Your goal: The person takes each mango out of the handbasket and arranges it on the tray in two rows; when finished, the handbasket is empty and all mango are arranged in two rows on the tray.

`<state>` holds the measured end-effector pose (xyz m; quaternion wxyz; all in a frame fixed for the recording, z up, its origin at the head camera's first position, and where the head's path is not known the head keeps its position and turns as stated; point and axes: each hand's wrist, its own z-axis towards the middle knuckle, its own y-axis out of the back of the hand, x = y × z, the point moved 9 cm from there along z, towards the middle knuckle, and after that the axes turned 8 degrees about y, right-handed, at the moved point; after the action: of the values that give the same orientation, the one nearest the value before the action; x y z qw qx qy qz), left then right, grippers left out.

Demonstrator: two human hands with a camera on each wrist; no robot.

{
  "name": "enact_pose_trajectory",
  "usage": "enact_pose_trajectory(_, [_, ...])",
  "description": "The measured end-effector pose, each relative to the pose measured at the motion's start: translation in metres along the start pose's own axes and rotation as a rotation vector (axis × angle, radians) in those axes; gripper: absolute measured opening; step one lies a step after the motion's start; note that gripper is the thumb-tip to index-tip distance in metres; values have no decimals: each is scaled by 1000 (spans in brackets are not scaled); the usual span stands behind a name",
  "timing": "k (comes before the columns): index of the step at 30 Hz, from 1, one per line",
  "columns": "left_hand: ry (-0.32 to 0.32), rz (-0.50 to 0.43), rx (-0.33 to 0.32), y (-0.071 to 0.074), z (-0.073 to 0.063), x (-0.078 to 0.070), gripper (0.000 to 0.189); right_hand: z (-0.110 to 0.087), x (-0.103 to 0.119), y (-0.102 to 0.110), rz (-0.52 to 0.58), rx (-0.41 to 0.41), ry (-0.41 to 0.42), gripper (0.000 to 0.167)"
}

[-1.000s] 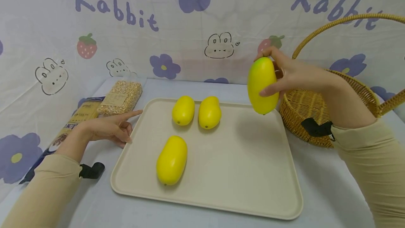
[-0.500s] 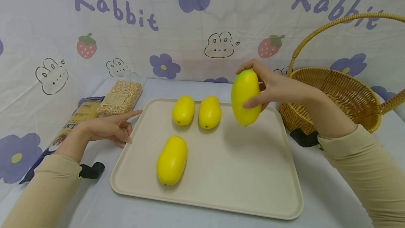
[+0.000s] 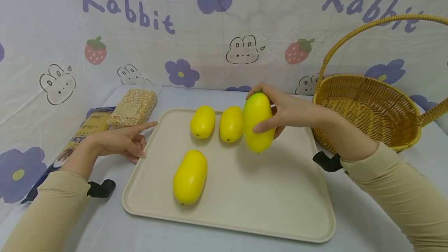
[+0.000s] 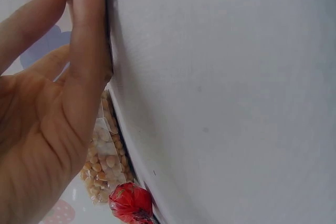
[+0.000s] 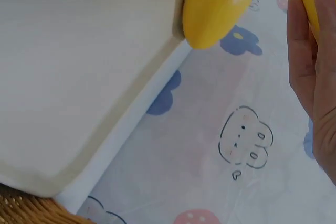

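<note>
In the head view, my right hand grips a yellow mango with a greenish top between thumb and fingers, held upright above the cream tray. From the head it overlaps the edge of another mango; whether they touch I cannot tell. To the left lies a second mango, and a third mango sits nearer the front. My left hand is at the tray's left rim, index finger stretched along the edge, thumb on the rim, other fingers curled beside it. The right wrist view catches only part of the right hand.
A wicker basket with a tall handle stands right of the tray, close to its edge. Behind my left hand lie a bag of corn kernels and a flat yellow-and-blue package. A printed cloth hangs at the back.
My right hand has carried the mango left and downward, from beside the basket to next to the back mangoes. The left hand and the tray have stayed in place.
</note>
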<state>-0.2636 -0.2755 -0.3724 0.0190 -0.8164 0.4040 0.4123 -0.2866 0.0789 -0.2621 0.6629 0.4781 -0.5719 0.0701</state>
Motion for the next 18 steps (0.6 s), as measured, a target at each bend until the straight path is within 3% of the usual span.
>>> enact_pose_trajectory(12, [-1, -11, 3, 0, 0, 0, 107, 8, -8, -37, 77, 82, -52, 73])
enact_pose_trajectory(18, [-4, -12, 6, -1, 0, 0, 107, 9, -13, -54, 77, 124, -119, 78])
